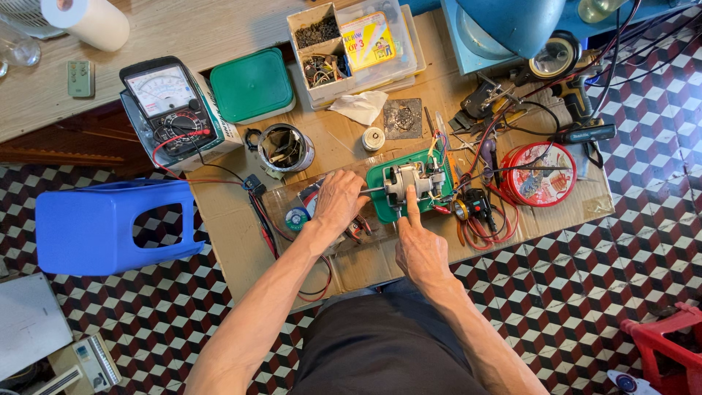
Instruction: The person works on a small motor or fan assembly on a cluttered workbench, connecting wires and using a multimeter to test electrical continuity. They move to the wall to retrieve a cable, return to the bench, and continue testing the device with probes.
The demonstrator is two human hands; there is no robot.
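While motor [406,183] sits on green lid [379,201]: L hand [338,201] fingers round shaft, R hand [420,245] forefinger atop.

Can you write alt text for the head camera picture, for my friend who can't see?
Seen from above, a person's right hand points a finger onto a small electric motor on a green lid, while the left hand holds its shaft. Tools and wires lie about on cardboard.

Motor [404,183]: bare dull metal, seated on smooth green plastic lid [376,199]. Work surface: matt brown cardboard [234,241]. Stool [95,227]: glossy blue plastic. Round tin [541,175]: shiny printed metal.
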